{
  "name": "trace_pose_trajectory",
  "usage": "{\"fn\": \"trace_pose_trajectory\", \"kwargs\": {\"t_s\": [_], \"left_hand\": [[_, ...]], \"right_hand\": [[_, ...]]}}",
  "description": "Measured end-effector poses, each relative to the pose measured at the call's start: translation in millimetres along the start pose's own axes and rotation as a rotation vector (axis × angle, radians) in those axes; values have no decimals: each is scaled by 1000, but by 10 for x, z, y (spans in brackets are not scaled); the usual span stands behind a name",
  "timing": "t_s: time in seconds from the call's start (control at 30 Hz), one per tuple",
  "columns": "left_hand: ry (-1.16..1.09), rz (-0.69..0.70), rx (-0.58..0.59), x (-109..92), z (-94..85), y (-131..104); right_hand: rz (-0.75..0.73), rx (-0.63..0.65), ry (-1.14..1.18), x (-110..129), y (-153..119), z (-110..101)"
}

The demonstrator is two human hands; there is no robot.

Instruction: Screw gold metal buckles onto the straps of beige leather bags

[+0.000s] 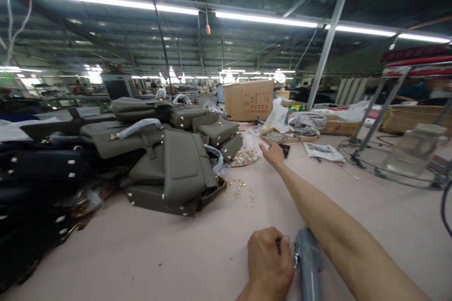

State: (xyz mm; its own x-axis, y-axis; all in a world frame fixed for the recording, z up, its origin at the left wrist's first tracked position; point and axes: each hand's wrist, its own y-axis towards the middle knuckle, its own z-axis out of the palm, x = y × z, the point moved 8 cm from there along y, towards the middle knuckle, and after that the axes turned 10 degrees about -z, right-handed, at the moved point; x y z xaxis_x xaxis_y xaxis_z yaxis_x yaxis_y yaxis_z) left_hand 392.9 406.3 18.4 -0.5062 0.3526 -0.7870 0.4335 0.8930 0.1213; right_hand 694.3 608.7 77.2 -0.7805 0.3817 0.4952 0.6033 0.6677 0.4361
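Observation:
My left hand (269,256) is curled closed near the front of the table, and whatever may be inside the fingers is hidden. Just to its right lies a grey cylindrical tool (309,261) with a small metal clip-like part on its side. My right arm stretches far across the table, above the grey tool. At its end, my right hand (272,154) is beside a flat black object (285,150); its fingers are too small and partly hidden to show a grip. Left of it are small loose pieces (245,156) and gold-coloured bits (236,186) on the tabletop.
Olive-green handbags (181,164) are piled on the left, with black bags (40,164) beside them. A cardboard box (249,99) stands behind. To the right are a printed sheet (324,152), a metal stand (374,108) and a clear jar (415,150) on the pale table (197,254).

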Motion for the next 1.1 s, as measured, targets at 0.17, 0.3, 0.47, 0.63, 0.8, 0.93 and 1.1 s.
{"fn": "trace_pose_trajectory", "kwargs": {"t_s": [0.17,0.3,0.47,0.63,0.8,0.93,1.1], "left_hand": [[61,-40,59,2,-14,-15],[73,-62,58,21,-26,-19],[34,-53,66,46,11,-41],[31,-56,56,46,-25,-50],[4,-28,66,-10,-91,-48],[9,-16,71,-31,-103,-43],[38,-10,60,-13,-61,-42]], "right_hand": [[90,175,6,409,91,380],[79,189,-51,443,-66,451],[25,195,-134,363,-296,277],[-8,209,-203,275,-526,-22],[-2,225,-264,33,-958,-204],[-33,310,-298,-124,-1343,-252],[-192,89,-317,250,-1195,-836]]}}
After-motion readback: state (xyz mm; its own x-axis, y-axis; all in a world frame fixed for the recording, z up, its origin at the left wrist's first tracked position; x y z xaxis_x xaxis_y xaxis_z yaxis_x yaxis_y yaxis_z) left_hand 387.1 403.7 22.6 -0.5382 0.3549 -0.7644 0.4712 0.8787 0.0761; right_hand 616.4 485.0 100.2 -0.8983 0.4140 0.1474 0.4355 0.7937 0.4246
